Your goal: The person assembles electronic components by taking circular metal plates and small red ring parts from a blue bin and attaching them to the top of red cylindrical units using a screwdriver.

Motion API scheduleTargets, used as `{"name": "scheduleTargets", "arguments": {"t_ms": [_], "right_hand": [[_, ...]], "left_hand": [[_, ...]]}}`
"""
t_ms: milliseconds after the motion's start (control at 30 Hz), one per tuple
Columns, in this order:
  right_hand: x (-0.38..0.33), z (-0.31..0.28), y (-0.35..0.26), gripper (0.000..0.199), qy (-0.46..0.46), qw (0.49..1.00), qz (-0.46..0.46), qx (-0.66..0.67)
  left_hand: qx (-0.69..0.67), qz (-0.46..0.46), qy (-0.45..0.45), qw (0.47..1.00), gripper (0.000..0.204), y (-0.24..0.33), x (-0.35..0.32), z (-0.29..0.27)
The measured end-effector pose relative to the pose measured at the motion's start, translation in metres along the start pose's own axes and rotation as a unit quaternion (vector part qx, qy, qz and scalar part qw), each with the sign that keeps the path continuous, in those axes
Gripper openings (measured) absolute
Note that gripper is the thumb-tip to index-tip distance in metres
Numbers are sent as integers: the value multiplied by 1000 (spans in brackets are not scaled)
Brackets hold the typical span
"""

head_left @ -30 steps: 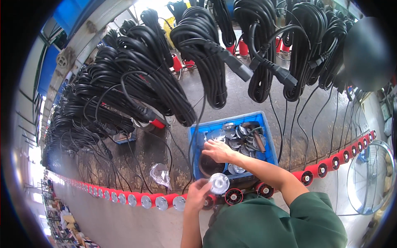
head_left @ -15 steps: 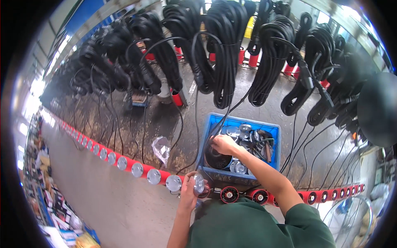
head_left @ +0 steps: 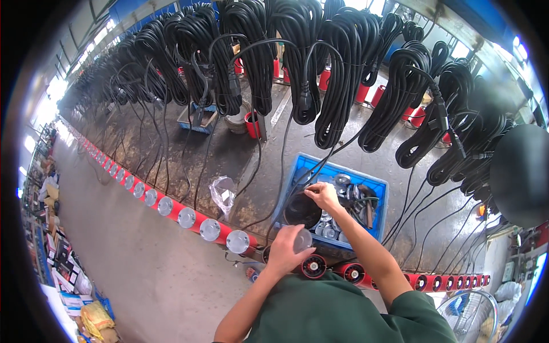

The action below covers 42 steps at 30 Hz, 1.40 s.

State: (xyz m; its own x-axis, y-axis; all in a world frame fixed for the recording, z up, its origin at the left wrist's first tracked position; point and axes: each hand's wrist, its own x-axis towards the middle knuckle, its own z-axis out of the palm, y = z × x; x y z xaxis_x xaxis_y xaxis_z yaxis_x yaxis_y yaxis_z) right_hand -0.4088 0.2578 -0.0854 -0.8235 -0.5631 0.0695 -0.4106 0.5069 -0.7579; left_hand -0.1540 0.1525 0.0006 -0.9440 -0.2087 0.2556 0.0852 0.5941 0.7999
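My left hand (head_left: 287, 250) is closed round a clear, round lens-like cap (head_left: 302, 240), just above the row of red cylinders at the bench edge. Inside a blue crate (head_left: 384, 200) stands a round black bowl (head_left: 302, 210). My right hand (head_left: 325, 196) is over the bowl's far right rim with its fingertips pinched together. Whatever may be between them is too small to make out. Nearest my left hand is a red cylinder with a black spoked face (head_left: 314, 266). To the left, a red cylinder with a clear cap (head_left: 237, 242) lies in the same row.
Loose metal discs (head_left: 329, 231) and a tool with a brown handle (head_left: 369, 216) lie in the crate. Bundles of black cable (head_left: 337, 86) hang over the bench (head_left: 266, 166), their leads trailing down. A crumpled clear plastic bag (head_left: 222, 193) lies left of the crate.
My left hand has moved right with the clear cap, over the spoked red cylinders. My right hand has lifted slightly from the bowl toward its rim. The view has shifted somewhat.
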Motion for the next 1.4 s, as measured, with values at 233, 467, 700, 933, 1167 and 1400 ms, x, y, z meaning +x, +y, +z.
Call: {"name": "scheduleTargets", "arguments": {"t_ms": [233,467,700,933,1167,1400], "right_hand": [[-17,-54,-16,30,125,990,12,68],[-120,-115,-137,20,-27,948,130,290],[-145,-85,-149,16,0,980,-163,113],[-149,-80,-163,19,-41,983,-137,119],[-151,-69,-161,19,-90,977,-102,162],[-213,-15,-151,23,-113,867,164,457]], "left_hand": [[145,69,-122,980,81,-13,33,22],[-735,-237,-17,635,47,2,-1,-10],[-713,-233,-52,659,60,47,-7,-19],[-678,-243,-39,693,83,50,-22,-27],[-671,-243,-2,701,83,44,-39,-32],[-755,-201,186,596,87,31,-55,-31]]}}
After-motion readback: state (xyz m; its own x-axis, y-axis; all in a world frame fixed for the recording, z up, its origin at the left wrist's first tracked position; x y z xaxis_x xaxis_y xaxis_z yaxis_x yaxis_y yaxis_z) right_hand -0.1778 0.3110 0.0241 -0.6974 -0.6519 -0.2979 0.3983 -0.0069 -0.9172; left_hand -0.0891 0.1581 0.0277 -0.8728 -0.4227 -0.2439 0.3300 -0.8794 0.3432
